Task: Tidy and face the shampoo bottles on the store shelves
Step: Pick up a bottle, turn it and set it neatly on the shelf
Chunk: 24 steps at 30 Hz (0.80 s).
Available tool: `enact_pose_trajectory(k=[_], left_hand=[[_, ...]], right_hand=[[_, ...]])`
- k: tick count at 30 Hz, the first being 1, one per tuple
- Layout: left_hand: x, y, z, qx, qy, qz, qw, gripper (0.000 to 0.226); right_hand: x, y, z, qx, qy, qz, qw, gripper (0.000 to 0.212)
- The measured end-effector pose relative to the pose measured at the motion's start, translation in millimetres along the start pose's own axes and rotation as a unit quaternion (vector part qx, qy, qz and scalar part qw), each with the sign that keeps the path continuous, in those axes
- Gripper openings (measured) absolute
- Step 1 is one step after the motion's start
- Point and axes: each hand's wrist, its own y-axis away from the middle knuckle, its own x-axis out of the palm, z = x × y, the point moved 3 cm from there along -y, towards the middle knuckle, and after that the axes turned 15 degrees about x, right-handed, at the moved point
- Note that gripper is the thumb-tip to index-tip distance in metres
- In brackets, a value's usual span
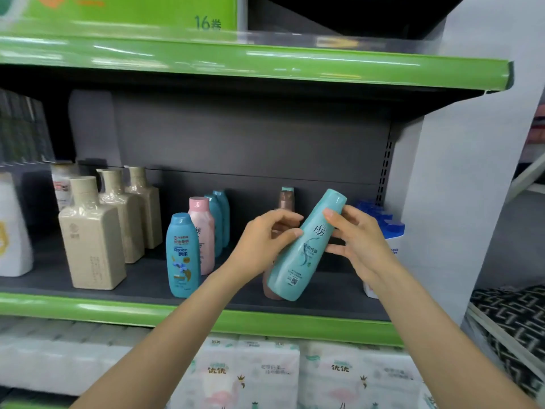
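Currently: teal shampoo bottle (303, 246) held tilted above the shelf (141, 278), label toward the camera, facing step in hand.
Left hand (265, 240) pinches the bottle's mid-body between thumb and curled fingers; right hand (354, 237) grips the neck just below the cap, fingers wrapped behind. Bottle leans cap-right, base near the shelf's front edge, right of centre, in front of a brownish bottle (284, 208). Blue Rejoice bottle (182, 255) stands upright to the left at the front edge; blue-capped bottles (393, 228) sit toward the right end. Judgement: next move calls for righting it and setting it down, label forward, at the front edge.
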Motion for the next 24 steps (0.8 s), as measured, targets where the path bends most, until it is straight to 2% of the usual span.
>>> enact_pose_trajectory(k=[7, 12, 18, 24], left_hand=[[-5, 12, -1, -0.052, -0.035, 0.125, 0.990, 0.035], [-13, 21, -5, -0.036, -0.092, 0.108, 0.989, 0.033], [-15, 34, -4, -0.011, -0.168, 0.076, 0.983, 0.039], [-19, 36, -10, 0.029, -0.201, 0.047, 0.978, 0.044]], right_hand=[[2, 5, -4, 0.003, -0.098, 0.009, 0.995, 0.023], [4, 9, -12, 0.029, -0.117, 0.018, 0.993, 0.017], [11, 11, -22, 0.068, -0.079, -0.020, 0.994, 0.017], [11, 15, -18, 0.042, -0.126, -0.026, 0.991, 0.017]])
